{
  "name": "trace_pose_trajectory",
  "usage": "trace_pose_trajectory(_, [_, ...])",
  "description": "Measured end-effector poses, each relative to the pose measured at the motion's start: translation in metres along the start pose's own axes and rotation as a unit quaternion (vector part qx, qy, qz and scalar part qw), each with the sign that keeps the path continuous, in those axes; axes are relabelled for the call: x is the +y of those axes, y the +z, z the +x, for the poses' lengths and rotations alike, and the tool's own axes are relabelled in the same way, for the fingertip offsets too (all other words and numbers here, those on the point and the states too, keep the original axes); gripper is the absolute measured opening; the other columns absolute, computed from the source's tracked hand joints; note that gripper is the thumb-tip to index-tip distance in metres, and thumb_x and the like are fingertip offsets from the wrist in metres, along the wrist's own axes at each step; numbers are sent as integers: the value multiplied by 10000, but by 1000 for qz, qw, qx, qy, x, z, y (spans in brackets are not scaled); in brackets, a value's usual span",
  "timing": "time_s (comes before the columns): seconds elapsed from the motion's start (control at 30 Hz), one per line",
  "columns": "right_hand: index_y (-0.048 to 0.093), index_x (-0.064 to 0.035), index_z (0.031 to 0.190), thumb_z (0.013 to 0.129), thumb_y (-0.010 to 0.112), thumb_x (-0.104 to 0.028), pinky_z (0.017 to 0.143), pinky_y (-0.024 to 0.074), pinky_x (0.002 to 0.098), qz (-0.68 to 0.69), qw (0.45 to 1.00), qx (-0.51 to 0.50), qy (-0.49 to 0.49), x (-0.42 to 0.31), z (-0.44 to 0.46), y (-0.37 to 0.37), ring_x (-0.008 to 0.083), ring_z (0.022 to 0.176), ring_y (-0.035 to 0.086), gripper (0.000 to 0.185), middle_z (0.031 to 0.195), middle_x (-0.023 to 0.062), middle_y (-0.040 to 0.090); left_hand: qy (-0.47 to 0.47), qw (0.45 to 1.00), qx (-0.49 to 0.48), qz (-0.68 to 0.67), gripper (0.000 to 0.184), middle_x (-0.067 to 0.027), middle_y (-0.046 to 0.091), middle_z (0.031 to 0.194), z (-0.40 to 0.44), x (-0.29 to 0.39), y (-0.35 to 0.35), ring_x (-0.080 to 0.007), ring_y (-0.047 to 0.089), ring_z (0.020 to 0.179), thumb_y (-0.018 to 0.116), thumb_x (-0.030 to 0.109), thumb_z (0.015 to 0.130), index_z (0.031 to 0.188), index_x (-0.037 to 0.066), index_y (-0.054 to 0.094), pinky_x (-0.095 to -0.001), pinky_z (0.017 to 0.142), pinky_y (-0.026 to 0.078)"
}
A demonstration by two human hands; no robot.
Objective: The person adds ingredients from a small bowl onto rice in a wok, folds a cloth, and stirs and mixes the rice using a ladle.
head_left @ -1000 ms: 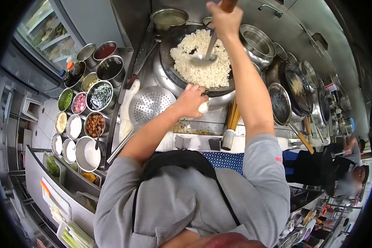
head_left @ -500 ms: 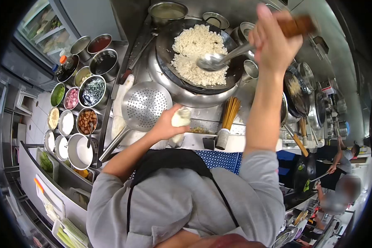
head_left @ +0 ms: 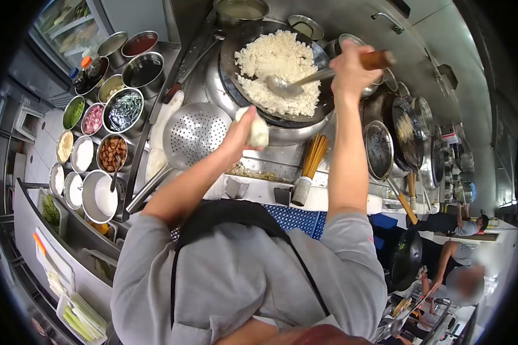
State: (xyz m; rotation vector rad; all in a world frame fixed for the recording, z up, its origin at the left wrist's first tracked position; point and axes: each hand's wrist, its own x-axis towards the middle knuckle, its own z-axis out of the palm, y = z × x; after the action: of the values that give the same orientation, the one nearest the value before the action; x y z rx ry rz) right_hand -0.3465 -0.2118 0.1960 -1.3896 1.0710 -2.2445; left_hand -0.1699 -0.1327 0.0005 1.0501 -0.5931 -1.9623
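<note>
White rice (head_left: 276,63) lies spread in a dark wok (head_left: 230,63) on the stove. My right hand (head_left: 354,69) is wrapped round the wooden handle of a metal ladle (head_left: 285,87), whose bowl rests in the rice. In front of the wok, my left hand (head_left: 239,138) grips a folded whitish cloth (head_left: 258,131), apart from the wok's rim. A perforated strainer (head_left: 195,135) sits just left of that hand.
Metal containers of ingredients, among them diced brown pieces (head_left: 112,152), stand at the left. A bamboo brush (head_left: 312,164) lies before the wok. More pans (head_left: 379,149) stand at the right, and co-workers (head_left: 452,259) are at the lower right.
The ladle has swung from above the rice down into it and moved over the rice. My left hand has left the wok's rim with the cloth. The view has shifted slightly.
</note>
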Motion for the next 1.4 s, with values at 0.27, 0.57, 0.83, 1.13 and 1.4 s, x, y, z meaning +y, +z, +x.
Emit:
trace_pose_trajectory(0.27, [438,-82,677,845,690,-59,370,373,272,43,997,-14,-57,-55,59,-43,129,376,432,303,503,39,473,-121,992,-10,-33,316,-72,638,874,52,18,18,-216,638,715,652,385,852,1016,124,584,-430,570,558])
trace_pose_trajectory(0.57, [494,-45,752,814,699,-54,415,381,326,-12,990,-44,132,-105,82,11,141,408,412,215,530,27,428,-119,991,32,-59,152,-70,628,834,2,45,66,-229,605,689,495,246,936,956,117,573,-368,468,507])
trace_pose_trajectory(0.83, [488,-76,787,810,689,-74,346,381,305,2,998,42,55,-59,49,16,147,362,434,202,537,23,471,-51,995,33,-78,123,-76,613,843,-39,5,30,-235,588,660,526,123,861,982,108,539,-390,533,510])
trace_pose_trajectory(1.13, [485,-84,744,807,703,-84,358,376,288,-18,998,-22,60,-131,47,4,134,360,421,227,538,11,464,-153,986,10,-65,79,-66,623,810,-48,53,61,-251,633,736,555,177,864,926,131,573,-368,568,496])
trace_pose_trajectory(1.4, [465,-125,710,822,691,-138,343,297,248,11,998,-13,60,-147,45,15,93,366,348,253,512,-53,374,-33,996,42,-71,168,-83,587,786,-108,-16,23,-241,623,667,515,85,858,1022,98,548,-419,490,527])
